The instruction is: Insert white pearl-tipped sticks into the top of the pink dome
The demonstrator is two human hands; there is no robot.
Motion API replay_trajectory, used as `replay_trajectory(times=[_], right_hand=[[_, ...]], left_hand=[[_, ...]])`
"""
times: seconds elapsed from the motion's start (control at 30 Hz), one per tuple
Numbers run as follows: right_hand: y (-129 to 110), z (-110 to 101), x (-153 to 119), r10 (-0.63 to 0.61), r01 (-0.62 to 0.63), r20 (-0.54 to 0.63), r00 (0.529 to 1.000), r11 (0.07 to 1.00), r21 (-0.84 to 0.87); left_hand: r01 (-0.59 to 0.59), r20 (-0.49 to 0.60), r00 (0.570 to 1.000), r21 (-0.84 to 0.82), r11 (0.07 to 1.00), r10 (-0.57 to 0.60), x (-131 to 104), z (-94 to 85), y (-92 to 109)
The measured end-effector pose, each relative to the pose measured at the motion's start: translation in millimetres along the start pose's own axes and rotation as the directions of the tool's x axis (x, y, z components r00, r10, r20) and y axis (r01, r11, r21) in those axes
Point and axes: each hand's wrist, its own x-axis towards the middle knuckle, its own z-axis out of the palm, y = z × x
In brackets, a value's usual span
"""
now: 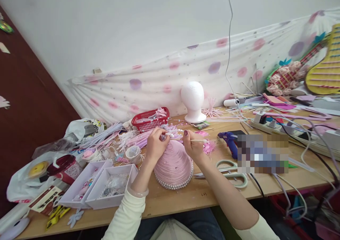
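A pink cone-shaped piece point(174, 165), wound in ridged rows and edged with pearl-like beads, stands on the table in front of me. My left hand point(157, 142) is by its upper left side, fingers pinched on a small white-and-lilac piece point(165, 128). At the cone's upper right is my right hand point(193, 147), its fingers closed round a thin pale stick point(198, 140) with a rounded white end. The stick's other end points toward my left hand. The cone's tip is partly hidden between my hands.
White trays point(110, 188) of beads and a small cup point(132, 154) lie left. Behind are a red basket point(151, 121) and a foam head point(193, 102). Scissors point(233, 174), a blue glue gun point(230, 142), a power strip point(281, 130) and cables are at right.
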Motion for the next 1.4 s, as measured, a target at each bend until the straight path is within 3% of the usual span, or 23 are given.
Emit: replay_trajectory(times=[0.37, 0.57, 0.77, 0.93, 1.17, 1.4], right_hand=[[1, 0, -1, 0.002, -0.002, 0.022, 1.000, 1.000, -0.010], [1, 1, -1, 0.010, -0.010, 0.041, 0.999, 1.000, -0.009], [1, 1, 0, 0.093, -0.092, 0.102, 0.990, 0.996, -0.021], [0, 0, 2, 0.116, -0.121, 0.085, 0.990, 0.991, 0.056], [-3, 1, 4, 0.312, -0.314, 0.037, 0.949, 0.935, 0.166], [1, 2, 3, 0.421, -0.412, -0.027, 0.907, 0.898, 0.155]], left_hand=[[0.081, -0.002, 0.997, -0.181, 0.980, -0.082, -14, 6.0, -14], [0.063, -0.053, 0.996, -0.222, 0.973, -0.076, -19, 4.4, -18], [0.005, -0.087, 0.996, -0.104, 0.995, -0.014, -16, -0.6, -14], [-0.033, -0.108, 0.994, -0.030, 0.999, 0.030, -14, -5.3, -10], [0.038, -0.023, 0.999, -0.148, 0.988, -0.041, -20, -12.6, -7], [0.145, -0.100, 0.982, -0.137, 0.980, -0.159, -19, -4.0, -7]])
